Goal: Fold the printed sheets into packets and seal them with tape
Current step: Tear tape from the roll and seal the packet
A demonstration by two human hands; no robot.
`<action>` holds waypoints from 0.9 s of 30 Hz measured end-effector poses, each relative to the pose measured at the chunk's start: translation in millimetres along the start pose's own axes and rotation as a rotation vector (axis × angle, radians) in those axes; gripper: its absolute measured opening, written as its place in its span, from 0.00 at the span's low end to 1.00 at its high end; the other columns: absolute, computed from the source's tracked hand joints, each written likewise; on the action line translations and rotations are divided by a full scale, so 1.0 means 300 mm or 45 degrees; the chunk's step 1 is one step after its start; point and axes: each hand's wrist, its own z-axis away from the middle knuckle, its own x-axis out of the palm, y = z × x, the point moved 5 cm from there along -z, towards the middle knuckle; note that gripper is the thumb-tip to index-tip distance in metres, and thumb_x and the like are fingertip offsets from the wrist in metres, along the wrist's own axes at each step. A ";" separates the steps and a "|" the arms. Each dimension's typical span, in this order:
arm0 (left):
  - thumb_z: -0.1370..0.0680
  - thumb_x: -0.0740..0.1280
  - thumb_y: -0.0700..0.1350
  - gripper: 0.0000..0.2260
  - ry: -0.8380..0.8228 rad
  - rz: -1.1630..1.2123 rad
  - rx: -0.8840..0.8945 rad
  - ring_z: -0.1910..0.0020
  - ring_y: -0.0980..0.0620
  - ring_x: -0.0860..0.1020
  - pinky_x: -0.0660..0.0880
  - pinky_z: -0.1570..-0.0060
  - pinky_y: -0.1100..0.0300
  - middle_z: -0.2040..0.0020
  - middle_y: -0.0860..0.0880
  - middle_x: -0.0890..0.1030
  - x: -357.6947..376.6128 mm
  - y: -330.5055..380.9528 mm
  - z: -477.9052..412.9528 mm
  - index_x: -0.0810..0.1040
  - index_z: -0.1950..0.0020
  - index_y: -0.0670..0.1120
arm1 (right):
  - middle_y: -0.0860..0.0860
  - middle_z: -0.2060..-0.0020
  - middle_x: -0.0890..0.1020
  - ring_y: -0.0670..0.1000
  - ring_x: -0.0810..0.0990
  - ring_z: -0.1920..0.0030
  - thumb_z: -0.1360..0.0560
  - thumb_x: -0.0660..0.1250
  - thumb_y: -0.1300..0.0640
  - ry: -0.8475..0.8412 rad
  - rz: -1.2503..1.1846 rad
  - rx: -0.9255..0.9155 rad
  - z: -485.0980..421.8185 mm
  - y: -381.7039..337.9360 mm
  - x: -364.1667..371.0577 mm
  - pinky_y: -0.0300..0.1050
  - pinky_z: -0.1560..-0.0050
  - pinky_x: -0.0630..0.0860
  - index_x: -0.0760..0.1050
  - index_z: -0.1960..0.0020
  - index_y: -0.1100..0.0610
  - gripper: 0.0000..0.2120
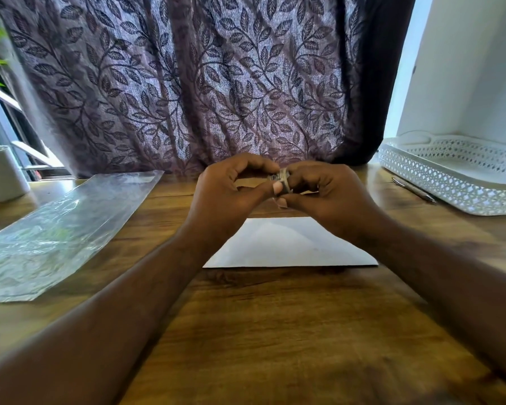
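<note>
Two bare hands meet above the far middle of the brown wood-grain table (275, 331), both raised clear of its surface. Left hand (231, 188): thumb and curled forefinger pinch the left side of a small grey roll of tape (281, 178). Right hand (330, 191): fingers curled round the same roll from the right, thumb beneath it. The roll is largely covered by the fingers; whether a strip has been pulled loose cannot be told.

Directly below the hands, a white folded paper sheet (287, 244) lies flat on the table, blank side up, untouched by either hand.

To the left lies a clear crinkled plastic sleeve (62, 229), with a white cylindrical pot (0, 176) behind it. To the right stands a white perforated tray (450, 176), a slim metal pen (414, 190) just beside it. A purple leaf-patterned curtain (187, 83) hangs behind the table.
</note>
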 end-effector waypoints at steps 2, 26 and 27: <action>0.27 0.77 0.41 0.09 -0.033 0.004 -0.009 0.51 0.54 0.85 0.82 0.48 0.48 0.52 0.51 0.86 -0.004 -0.001 -0.006 0.84 0.48 0.43 | 0.49 0.55 0.86 0.48 0.84 0.55 0.31 0.78 0.65 -0.025 -0.004 -0.020 0.001 0.000 0.000 0.40 0.53 0.80 0.85 0.55 0.58 0.07; 0.26 0.76 0.41 0.05 0.177 -0.482 0.383 0.52 0.57 0.77 0.76 0.59 0.63 0.51 0.50 0.79 -0.008 0.076 0.015 0.83 0.52 0.43 | 0.49 0.67 0.80 0.42 0.77 0.65 0.32 0.80 0.60 0.183 -0.010 0.088 0.005 0.000 -0.003 0.33 0.63 0.70 0.81 0.64 0.61 0.09; 0.26 0.76 0.41 0.05 0.177 -0.481 0.382 0.51 0.56 0.77 0.76 0.58 0.62 0.51 0.50 0.79 -0.007 0.076 0.016 0.83 0.53 0.43 | 0.50 0.67 0.81 0.43 0.77 0.65 0.32 0.80 0.60 0.181 -0.007 0.089 0.005 0.001 -0.004 0.34 0.63 0.71 0.82 0.64 0.61 0.08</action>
